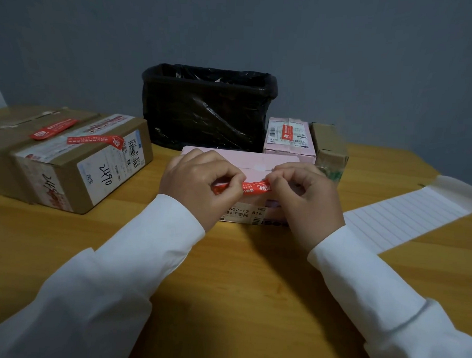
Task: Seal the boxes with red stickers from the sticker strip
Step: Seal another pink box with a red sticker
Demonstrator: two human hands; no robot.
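A pink box (pixel 257 163) lies in front of me on the wooden table. Over its near edge I hold a red sticker (pixel 252 187) stretched between both hands. My left hand (pixel 199 182) pinches its left end, and my right hand (pixel 302 192) pinches its right end. Whether the sticker touches the box I cannot tell. The white sticker strip backing (pixel 406 216) lies to the right on the table, with no red stickers visible on it. Two brown boxes (pixel 78 161) at the left carry red stickers (pixel 96 140) on top.
A bin lined with a black bag (pixel 205 110) stands behind the pink box. A smaller pink box (pixel 289 140) with a red sticker and a small brown box (pixel 329 147) sit at the back right. The table (pixel 239 273) surface near me is bare wood.
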